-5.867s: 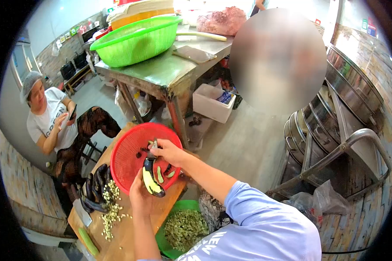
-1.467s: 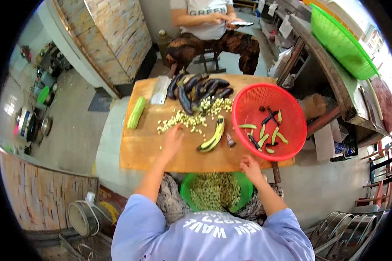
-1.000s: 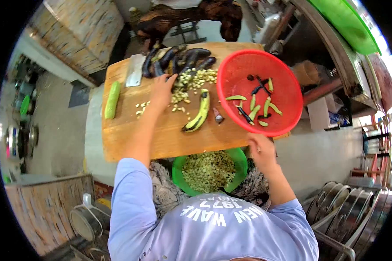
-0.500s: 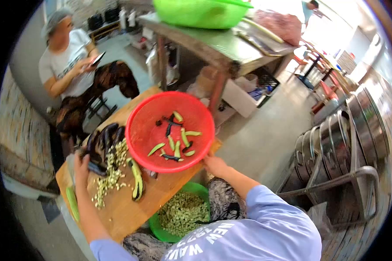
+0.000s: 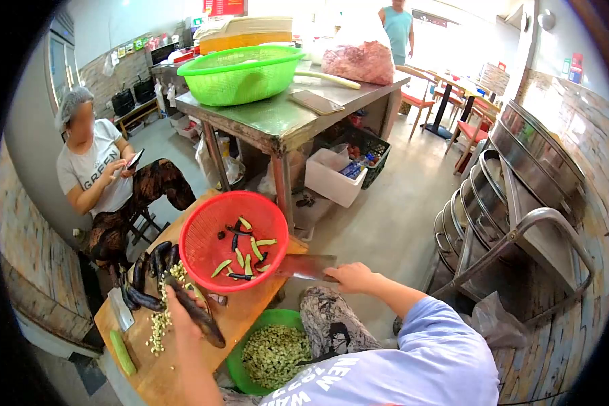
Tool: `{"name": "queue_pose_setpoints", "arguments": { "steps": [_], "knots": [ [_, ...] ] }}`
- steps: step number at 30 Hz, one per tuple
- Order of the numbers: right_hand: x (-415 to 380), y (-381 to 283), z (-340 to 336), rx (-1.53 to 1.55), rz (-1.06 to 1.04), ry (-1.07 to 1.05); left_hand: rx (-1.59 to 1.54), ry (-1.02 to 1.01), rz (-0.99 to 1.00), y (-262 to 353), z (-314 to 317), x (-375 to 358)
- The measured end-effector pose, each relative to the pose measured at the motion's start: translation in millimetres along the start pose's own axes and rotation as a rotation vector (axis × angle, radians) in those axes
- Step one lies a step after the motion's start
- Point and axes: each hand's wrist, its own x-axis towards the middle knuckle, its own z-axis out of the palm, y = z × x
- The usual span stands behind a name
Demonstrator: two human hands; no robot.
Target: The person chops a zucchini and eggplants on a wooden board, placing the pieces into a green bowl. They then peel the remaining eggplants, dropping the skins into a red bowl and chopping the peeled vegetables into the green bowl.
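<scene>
My left hand (image 5: 183, 318) is closed around a dark eggplant (image 5: 206, 323) above the wooden board (image 5: 250, 317). In my right hand (image 5: 353, 277) is a cleaver (image 5: 308, 266), its broad blade pointing left beside the red basket (image 5: 197, 260). That basket rests on the board with several green and dark peel strips (image 5: 252, 249) inside. More whole eggplants (image 5: 157, 260) lie left of it, next to pale diced pieces (image 5: 158, 330). A partly peeled eggplant shows only in part behind my left hand. Another blade (image 5: 120, 309) and a long green vegetable (image 5: 122, 353) lie at the board's left edge.
Below the board, between my legs, a green basin (image 5: 233, 369) holds diced pieces. A seated person (image 5: 98, 162) with a phone is across from me. Ahead stands a metal table (image 5: 250, 125) bearing a green basket (image 5: 243, 74). Steel steamers (image 5: 484, 196) stand on a rack at right.
My left hand has come from the left pile toward the middle with an eggplant. My right hand has moved away from the red basket, and the cleaver now shows. The view has tilted up.
</scene>
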Motion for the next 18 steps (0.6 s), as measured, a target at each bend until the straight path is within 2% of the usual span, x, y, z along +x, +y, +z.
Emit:
{"name": "queue_pose_setpoints", "arguments": {
  "steps": [2,4,6,8,10,11,12,14,15,18],
  "knots": [
    [-27.2,12.2,-0.9,0.067,0.047,-0.007,-0.207,-0.204,-0.134,-18.8,14.2,-10.5],
    [-54.2,23.5,2.1,0.13,0.101,-0.009,-0.124,-0.187,-0.154,-28.8,25.4,-17.1],
    [-78.0,28.5,3.6,0.276,0.18,0.078,0.08,-0.349,-0.064,-36.3,30.1,-24.0],
    [-91.0,30.9,7.5,0.469,0.203,0.242,0.257,-0.393,-0.046,-34.8,46.2,-37.0],
    [-97.6,24.7,17.8,0.72,0.158,0.441,0.398,-0.317,0.195,-52.3,58.7,-26.5],
    [-95.4,20.8,16.2,0.769,0.215,0.441,0.513,-0.336,0.213,-54.9,60.3,-21.1],
    [-86.5,15.4,10.2,0.819,0.27,0.412,0.559,-0.321,0.106,-48.6,69.7,-23.4],
    [-60.5,11.9,8.7,0.937,0.158,0.477,0.692,-0.349,0.134,-50.6,82.7,-18.0],
    [-47.2,-3.1,0.6,0.882,0.101,0.52,0.698,-0.331,0.096,-56.5,84.3,-12.5],
    [-25.8,-61.6,-42.1,0.665,-0.143,0.633,0.785,-0.37,0.184,-58.2,96.6,-15.1]
  ]
}}
